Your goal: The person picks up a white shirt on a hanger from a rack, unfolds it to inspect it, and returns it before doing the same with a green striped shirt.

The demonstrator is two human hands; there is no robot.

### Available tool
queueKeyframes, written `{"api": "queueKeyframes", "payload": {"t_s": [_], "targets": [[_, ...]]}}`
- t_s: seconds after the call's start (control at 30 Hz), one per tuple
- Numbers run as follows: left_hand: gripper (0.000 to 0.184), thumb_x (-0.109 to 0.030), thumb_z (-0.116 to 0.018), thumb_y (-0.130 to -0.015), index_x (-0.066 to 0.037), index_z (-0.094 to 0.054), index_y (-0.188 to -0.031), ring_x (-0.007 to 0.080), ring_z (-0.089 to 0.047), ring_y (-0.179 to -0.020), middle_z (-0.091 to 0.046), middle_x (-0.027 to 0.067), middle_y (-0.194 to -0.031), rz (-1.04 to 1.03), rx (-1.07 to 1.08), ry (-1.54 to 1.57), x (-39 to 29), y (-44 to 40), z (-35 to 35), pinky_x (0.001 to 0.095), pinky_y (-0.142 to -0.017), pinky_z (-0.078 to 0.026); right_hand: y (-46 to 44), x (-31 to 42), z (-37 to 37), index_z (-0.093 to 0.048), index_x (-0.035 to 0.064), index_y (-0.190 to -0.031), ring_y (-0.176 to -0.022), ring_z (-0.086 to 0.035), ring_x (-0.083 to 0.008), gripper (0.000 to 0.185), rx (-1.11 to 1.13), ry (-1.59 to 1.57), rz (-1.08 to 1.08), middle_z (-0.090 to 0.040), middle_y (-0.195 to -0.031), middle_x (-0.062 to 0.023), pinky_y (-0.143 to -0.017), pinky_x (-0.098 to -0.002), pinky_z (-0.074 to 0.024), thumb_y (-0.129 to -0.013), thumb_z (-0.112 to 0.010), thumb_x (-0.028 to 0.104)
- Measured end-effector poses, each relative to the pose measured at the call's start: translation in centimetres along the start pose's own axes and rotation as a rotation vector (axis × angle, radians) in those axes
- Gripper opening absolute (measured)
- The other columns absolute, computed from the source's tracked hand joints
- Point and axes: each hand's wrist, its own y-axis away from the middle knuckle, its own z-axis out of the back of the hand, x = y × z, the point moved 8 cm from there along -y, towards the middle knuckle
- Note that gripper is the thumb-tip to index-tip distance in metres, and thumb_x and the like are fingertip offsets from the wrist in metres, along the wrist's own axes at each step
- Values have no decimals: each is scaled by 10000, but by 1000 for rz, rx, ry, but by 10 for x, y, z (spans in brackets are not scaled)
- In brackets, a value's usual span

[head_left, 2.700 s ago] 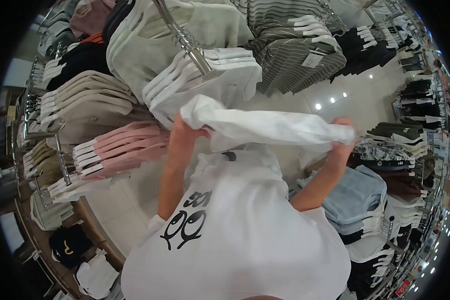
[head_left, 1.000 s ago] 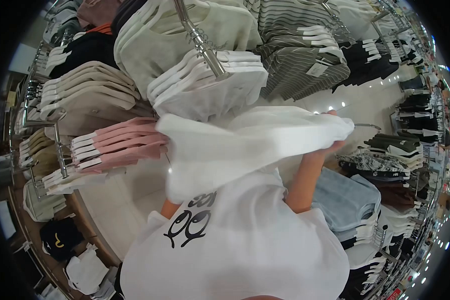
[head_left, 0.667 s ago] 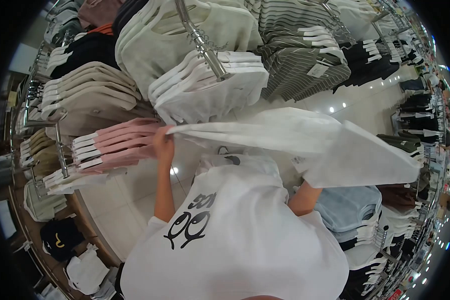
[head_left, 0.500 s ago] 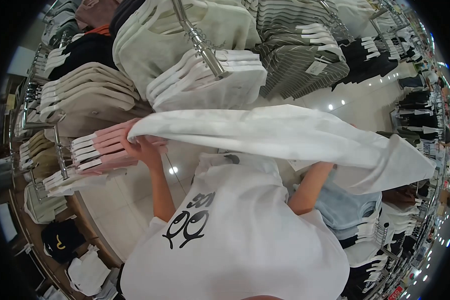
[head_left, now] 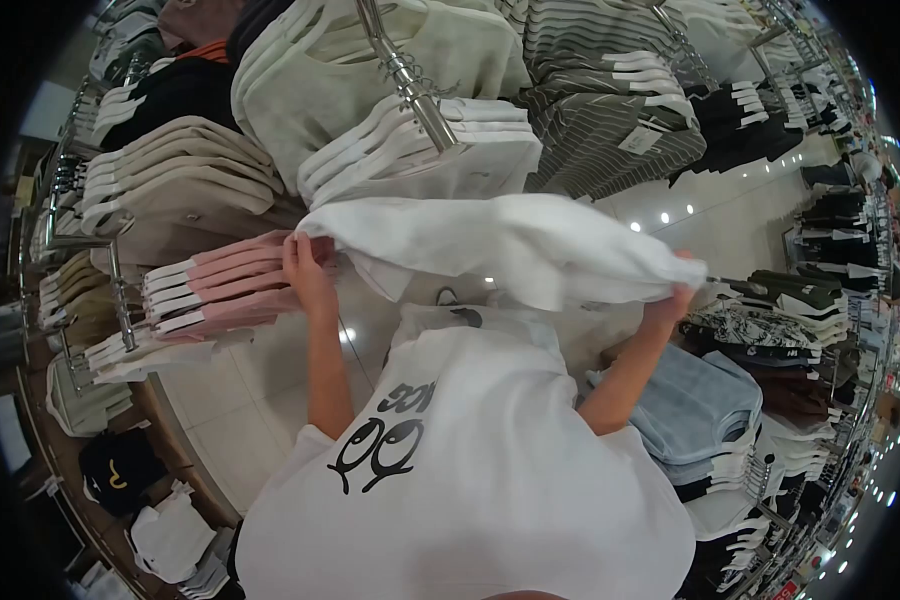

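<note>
A white garment (head_left: pixel 440 235) is stretched in the air across the front of my body, its middle sagging and blurred by motion. Its exact kind I cannot make out. My left hand (head_left: pixel 308 270) pinches the left end, close beside a row of pink garments (head_left: pixel 235 285) on white hangers. At the opposite end my right hand (head_left: pixel 682 290) grips the cloth, with fingers partly covered by it. Beyond the garment hang white tops (head_left: pixel 440 160) on a metal rail.
A chrome rail end (head_left: pixel 435 125) juts toward me above the garment. Striped shirts (head_left: pixel 615 130) hang to its right, beige tops (head_left: pixel 180 185) to its left. Folded light-blue jeans-coloured clothing (head_left: pixel 695 405) is near my right elbow. Pale tiled floor (head_left: pixel 220 440) shows below.
The long right part of the garment has swung inward, and the cloth now spans hand to hand. My right hand has moved up and outward; my left has shifted slightly right and up.
</note>
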Motion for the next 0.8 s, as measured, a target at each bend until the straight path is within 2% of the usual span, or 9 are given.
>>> {"api": "queueKeyframes", "payload": {"t_s": [0.07,0.13,0.2,0.23,0.33,0.47,0.7,0.77,0.8], "targets": [[284,-290,-538,-1040,-67,-608,-1200,118,-622,-950,-684,49,-1066,-28,125,-64,-30,16,-18,297,-812,-479,4,-8,-7,-537,-9,-1252,-1026,-615,-228,661,130,631,35,-621,-1115,-126,-918,-356,-499,-680,-732,260],[357,-357,-588,-1000,-85,-603,-1231,170,-611,-1067,-677,63,-1149,-286,450,-293,-81,54,-73,349,-919,-448,4,-24,-40,-564,5,-1183,-960,-617,-161,650,211,699,-64,-624,-1066,-92,-806,-317,-528,-616,-873,83],[398,-372,-619,-966,-84,-600,-1240,198,-607,-1090,-677,71,-1145,-537,604,-503,-103,79,-111,367,-952,-427,4,-36,-78,-552,8,-1206,-888,-639,-167,659,181,736,-111,-630,-1038,-89,-779,-315,-539,-623,-858,18],[443,-387,-651,-931,-82,-597,-1248,226,-603,-1113,-677,79,-1140,-794,739,-712,-110,103,-133,385,-986,-405,3,-45,-95,-571,7,-1178,-855,-647,-164,626,202,686,-160,-644,-999,-83,-773,-318,-543,-630,-871,41],[455,-349,-700,-864,-81,-604,-1218,262,-606,-1084,-667,84,-1129,-931,809,-1187,-102,147,-177,429,-962,-411,6,-68,-153,-610,10,-1110,-797,-656,-152,550,316,625,-309,-670,-921,-64,-764,-317,-547,-645,-894,85],[409,-310,-718,-828,-83,-621,-1153,253,-620,-1047,-673,66,-1093,-831,853,-1369,-80,149,-185,451,-918,-428,18,-96,-199,-614,17,-1167,-915,-659,-153,593,633,731,-356,-677,-1000,-63,-821,-299,-543,-637,-878,47],[323,-286,-712,-831,-60,-654,-1055,377,-654,-820,-688,161,-874,-480,682,-1085,-86,124,-162,439,-702,-485,-2,-45,-218,-673,43,-1034,-856,-656,-163,413,574,795,-93,-696,-887,-37,-742,-309,-517,-668,-858,91],[316,-295,-701,-846,-58,-661,-1051,400,-649,-802,-681,181,-837,-419,671,-1032,-84,118,-153,445,-690,-484,-15,-39,-197,-679,34,-929,-729,-619,-226,294,616,1439,148,-684,-800,-83,-668,-334,-480,-675,-819,85],[321,-317,-686,-864,-67,-671,-1065,398,-647,-804,-679,181,-821,-418,656,-987,-83,113,-149,440,-696,-483,-19,-42,-184,-679,34,-929,-729,-619,-226,294,618,1442,143,-684,-800,-83,-668,-334,-480,-675,-819,85]]}}
